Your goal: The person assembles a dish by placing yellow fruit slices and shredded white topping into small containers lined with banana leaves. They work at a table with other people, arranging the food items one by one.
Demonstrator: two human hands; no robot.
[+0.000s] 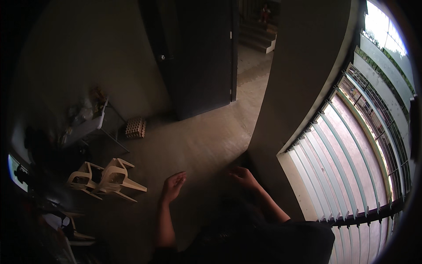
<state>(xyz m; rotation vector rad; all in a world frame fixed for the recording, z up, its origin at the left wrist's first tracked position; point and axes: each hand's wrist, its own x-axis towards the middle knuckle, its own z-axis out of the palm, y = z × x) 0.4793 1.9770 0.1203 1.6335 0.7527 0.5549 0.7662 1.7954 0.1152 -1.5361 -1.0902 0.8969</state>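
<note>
Both of my hands are held out in front of me above the grey floor (198,141), some way apart and facing each other. My left hand (174,185) is open, with its fingers stretched out and nothing in it. Across from it, my right hand (244,177) also looks open and bare, its fingers extended toward the left; shadow blurs their outline. Neither hand touches anything. Closest to the left hand stands a beige plastic armchair (115,176); the right hand is nearest to the wall under the window.
Another plastic armchair (83,175) adjoins the first. Behind them are a cluttered folding table (84,131) and stacked egg trays (135,127). A dark door (200,57) stands open beside steps (257,37), where a person (265,13) is. A louvred window (338,154) lines the right.
</note>
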